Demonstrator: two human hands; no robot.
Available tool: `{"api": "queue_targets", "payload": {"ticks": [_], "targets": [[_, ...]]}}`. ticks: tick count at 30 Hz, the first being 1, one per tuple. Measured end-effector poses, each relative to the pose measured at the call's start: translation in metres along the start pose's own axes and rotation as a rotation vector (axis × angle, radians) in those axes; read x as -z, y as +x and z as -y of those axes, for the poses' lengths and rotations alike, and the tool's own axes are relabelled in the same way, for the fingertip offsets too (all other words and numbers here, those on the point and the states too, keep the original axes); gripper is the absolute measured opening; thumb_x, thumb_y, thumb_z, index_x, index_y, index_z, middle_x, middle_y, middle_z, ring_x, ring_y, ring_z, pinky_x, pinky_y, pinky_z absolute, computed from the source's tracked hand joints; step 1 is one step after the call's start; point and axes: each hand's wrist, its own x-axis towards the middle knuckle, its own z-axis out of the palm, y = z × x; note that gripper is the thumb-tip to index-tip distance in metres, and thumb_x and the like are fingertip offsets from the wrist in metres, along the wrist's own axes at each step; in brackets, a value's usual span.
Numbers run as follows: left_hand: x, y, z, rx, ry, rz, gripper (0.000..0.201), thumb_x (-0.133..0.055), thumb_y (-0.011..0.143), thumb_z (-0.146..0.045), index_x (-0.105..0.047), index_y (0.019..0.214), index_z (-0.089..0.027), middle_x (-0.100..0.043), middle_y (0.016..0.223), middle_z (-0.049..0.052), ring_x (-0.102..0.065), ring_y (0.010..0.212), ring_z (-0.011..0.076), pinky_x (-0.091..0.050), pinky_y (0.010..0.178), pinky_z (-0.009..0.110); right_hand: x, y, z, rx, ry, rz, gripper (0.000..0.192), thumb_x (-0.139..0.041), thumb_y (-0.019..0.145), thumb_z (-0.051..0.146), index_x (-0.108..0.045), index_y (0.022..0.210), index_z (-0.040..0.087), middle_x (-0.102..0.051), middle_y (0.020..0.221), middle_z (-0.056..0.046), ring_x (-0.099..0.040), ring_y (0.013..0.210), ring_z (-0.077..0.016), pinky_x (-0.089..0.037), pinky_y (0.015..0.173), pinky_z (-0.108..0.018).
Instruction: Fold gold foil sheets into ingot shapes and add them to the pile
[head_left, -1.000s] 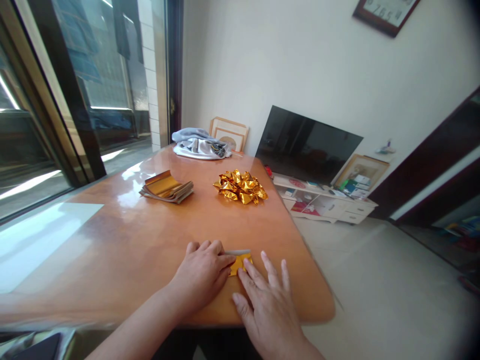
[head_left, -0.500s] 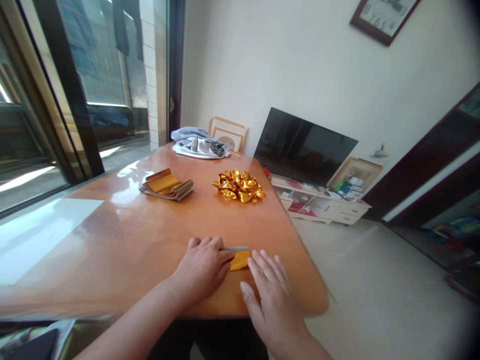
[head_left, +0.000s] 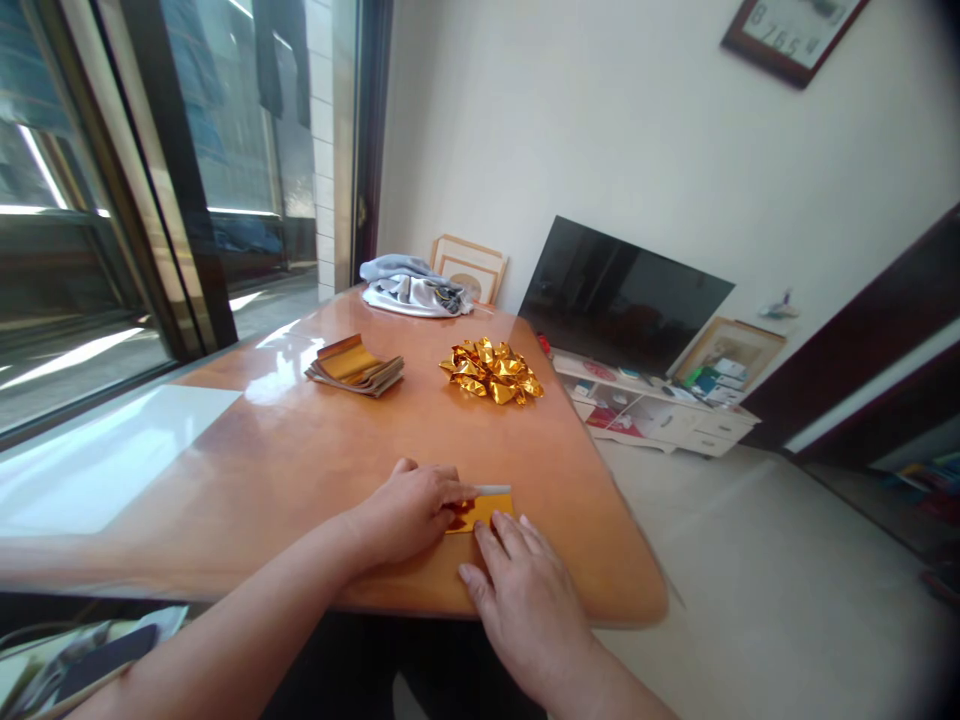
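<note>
A small sheet of gold foil paper [head_left: 487, 508] with a folded pale strip along its far edge lies on the table [head_left: 360, 440] close to the front edge. My left hand [head_left: 412, 510] is closed on the paper's left end, its index finger along the pale strip and the other fingertips partly hidden. Lying over the near right part of the sheet, my right hand [head_left: 529, 590] is open, fingers stretched out and fingertips touching the foil. Farther back are a stack of gold foil papers [head_left: 356, 368] on the left and a pile of folded shiny gold pieces [head_left: 491, 372] on the right.
Bundled grey-blue cloth [head_left: 412, 287] lies at the table's far end. Beyond the table's right edge stand a black television [head_left: 626, 295] and a white cabinet [head_left: 667, 420]. A sliding glass door [head_left: 240, 180] is on the left.
My right hand has moved left from the paper's right edge onto the sheet. My left hand stays at its left end, and more of the foil shows. The view has shifted slightly.
</note>
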Motion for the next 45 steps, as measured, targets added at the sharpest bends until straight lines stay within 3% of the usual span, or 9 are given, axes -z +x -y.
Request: {"api": "queue_targets", "payload": {"ticks": [11,17,23,28,38,45], "targets": [[0.006,0.004,0.007,-0.03,-0.078,0.057,0.042,-0.056,0.088,-0.017,-0.068,0.122,-0.038,-0.072,0.107,-0.002,-0.067,0.099,0.0183,-0.036,0.087,0.033,0.018,0.004,0.015,0.045,-0.069,0.103,0.058,-0.059,0.095,0.054,-0.06,0.14,0.018,-0.057,0.143,-0.022,-0.052,0.134,-0.0368,-0.036,0.115,-0.056],[0.008,0.004,0.003,-0.005,-0.069,0.049,0.033,-0.055,0.089,-0.018,-0.072,0.112,-0.035,-0.072,0.106,-0.002,-0.066,0.101,0.0186,-0.037,0.086,0.031,0.027,0.008,0.026,0.114,-0.018,0.075,0.056,-0.064,0.091,0.056,-0.06,0.138,0.026,-0.064,0.133,-0.014,-0.056,0.125,-0.0355,-0.033,0.114,-0.06],[0.013,0.001,-0.002,0.011,-0.079,0.06,0.029,-0.054,0.091,-0.021,-0.072,0.11,-0.033,-0.071,0.105,-0.001,-0.066,0.1,0.0196,-0.038,0.086,0.03,0.032,0.012,0.034,0.122,0.07,0.067,0.047,-0.068,0.089,0.054,-0.065,0.127,0.027,-0.066,0.122,-0.01,-0.057,0.114,-0.033,-0.042,0.106,-0.052],[0.013,-0.003,-0.003,0.02,-0.08,0.05,0.034,-0.054,0.089,-0.018,-0.071,0.114,-0.034,-0.071,0.107,-0.001,-0.065,0.103,0.0208,-0.036,0.087,0.032,0.03,0.012,0.03,0.087,0.088,0.073,0.041,-0.064,0.092,0.048,-0.065,0.126,0.026,-0.067,0.118,-0.009,-0.057,0.109,-0.0306,-0.044,0.101,-0.046],[0.009,-0.006,-0.004,0.025,-0.067,0.035,0.04,-0.056,0.088,-0.019,-0.068,0.121,-0.037,-0.071,0.11,0.0,-0.064,0.104,0.0214,-0.033,0.089,0.035,0.031,0.006,0.017,0.038,-0.035,0.034,0.04,-0.059,0.095,0.051,-0.065,0.126,0.026,-0.068,0.115,-0.011,-0.055,0.106,-0.0329,-0.041,0.091,-0.05],[0.007,-0.009,-0.004,-0.011,-0.048,0.001,0.028,-0.05,0.093,-0.021,-0.074,0.104,-0.032,-0.07,0.106,0.001,-0.064,0.098,0.0208,-0.034,0.087,0.035,0.028,-0.005,-0.011,-0.03,-0.137,0.001,0.044,-0.051,0.098,0.055,-0.065,0.128,0.026,-0.067,0.118,-0.012,-0.056,0.105,-0.0325,-0.041,0.087,-0.049]]}}
